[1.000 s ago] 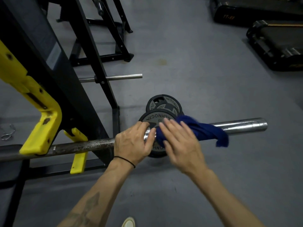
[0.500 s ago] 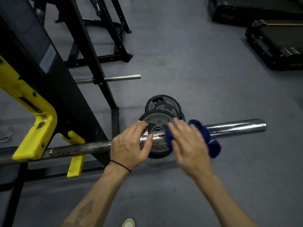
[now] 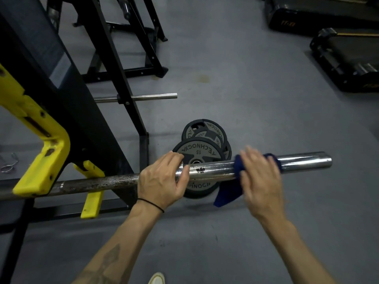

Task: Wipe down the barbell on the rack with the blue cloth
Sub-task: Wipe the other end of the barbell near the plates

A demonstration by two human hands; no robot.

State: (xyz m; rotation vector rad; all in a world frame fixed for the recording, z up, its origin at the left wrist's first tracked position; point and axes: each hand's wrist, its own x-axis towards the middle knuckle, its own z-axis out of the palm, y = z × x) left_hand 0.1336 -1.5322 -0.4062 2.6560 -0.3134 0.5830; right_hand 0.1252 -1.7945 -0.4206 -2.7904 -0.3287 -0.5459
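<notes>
My left hand (image 3: 162, 179) is gripping the barbell (image 3: 213, 168) at the sleeve's inner end. My right hand (image 3: 260, 177) is pressing the blue cloth (image 3: 229, 191) around the sleeve, apparently closed. The bar is running left-right; unwiped chrome lies rightward, nearer my right hand.

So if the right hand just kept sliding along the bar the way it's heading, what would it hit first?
Probably nothing. The right hand, wrapped over the blue cloth, faces bare chrome sleeve up to the barbell's open end. No plate or collar shows there; beyond it is only floor, as far as this view tells.
</notes>
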